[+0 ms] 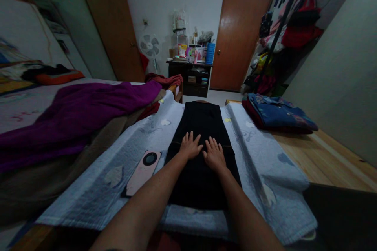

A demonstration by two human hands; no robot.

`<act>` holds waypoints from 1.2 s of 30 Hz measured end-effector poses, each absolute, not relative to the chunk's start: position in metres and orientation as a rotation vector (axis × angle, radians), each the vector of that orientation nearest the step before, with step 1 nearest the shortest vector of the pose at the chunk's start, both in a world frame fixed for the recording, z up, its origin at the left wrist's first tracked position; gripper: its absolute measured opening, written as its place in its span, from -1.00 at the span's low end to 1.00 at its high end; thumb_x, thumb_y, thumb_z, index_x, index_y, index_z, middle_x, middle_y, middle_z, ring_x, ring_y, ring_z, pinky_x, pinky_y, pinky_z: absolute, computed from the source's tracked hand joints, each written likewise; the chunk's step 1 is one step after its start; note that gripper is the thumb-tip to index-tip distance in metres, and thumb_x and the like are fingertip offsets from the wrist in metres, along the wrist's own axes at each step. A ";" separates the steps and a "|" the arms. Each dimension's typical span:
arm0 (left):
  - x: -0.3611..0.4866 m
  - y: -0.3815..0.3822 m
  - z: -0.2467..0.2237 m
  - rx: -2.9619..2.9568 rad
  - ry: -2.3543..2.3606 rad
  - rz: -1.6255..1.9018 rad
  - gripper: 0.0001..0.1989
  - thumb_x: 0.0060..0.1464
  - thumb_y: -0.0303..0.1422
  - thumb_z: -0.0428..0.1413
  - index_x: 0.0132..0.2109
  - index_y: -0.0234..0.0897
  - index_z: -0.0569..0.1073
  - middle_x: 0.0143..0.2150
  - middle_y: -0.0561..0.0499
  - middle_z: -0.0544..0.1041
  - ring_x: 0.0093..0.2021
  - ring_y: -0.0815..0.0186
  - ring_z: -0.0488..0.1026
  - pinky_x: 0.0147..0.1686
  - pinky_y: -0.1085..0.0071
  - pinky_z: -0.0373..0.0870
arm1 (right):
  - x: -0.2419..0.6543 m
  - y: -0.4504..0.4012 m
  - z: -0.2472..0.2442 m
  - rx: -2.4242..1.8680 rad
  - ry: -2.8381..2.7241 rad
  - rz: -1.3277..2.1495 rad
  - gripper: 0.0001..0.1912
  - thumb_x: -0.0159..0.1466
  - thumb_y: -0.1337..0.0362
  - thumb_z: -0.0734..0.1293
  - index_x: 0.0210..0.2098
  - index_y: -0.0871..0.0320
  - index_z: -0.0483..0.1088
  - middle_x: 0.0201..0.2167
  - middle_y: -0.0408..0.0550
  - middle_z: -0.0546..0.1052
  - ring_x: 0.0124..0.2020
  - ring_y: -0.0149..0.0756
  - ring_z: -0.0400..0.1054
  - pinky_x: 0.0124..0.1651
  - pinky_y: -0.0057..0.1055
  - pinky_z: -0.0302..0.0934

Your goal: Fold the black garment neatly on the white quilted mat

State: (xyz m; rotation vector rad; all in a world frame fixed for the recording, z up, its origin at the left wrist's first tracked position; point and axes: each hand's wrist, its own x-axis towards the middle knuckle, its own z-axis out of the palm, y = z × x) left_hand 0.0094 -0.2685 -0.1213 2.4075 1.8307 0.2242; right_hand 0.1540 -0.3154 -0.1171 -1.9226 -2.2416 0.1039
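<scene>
A black garment (203,119) lies spread lengthwise on a light blue quilted cloth (253,145). Its exact kind is hard to make out; a thin brownish line crosses its middle. My left hand (191,146) rests flat on the garment, fingers spread and pointing away from me. Beside it, just to the right, my right hand (214,153) also lies flat on the black fabric with its fingers apart. Neither hand grips anything. Left of the garment, on the quilted cloth, is a pink phone (141,176) with a round black camera ring.
A folded stack of clothes with a blue denim piece (279,111) on top sits at right on a wooden surface (326,157). At left lie a purple blanket (97,106) and a brown one (103,153). A fan (150,46) and dark cabinet (188,78) stand at the back.
</scene>
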 end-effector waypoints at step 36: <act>-0.014 -0.281 -0.106 2.351 1.729 0.044 -0.22 0.16 0.13 -0.23 0.37 -0.23 -0.06 0.41 -0.27 -0.14 0.35 -0.11 -0.06 0.23 0.03 -0.08 | 0.164 -0.335 -0.106 -1.921 -2.286 0.450 -0.37 0.32 0.08 0.10 0.32 0.18 0.01 0.38 -0.02 -0.11 0.38 -0.17 -0.33 0.33 -0.11 -0.32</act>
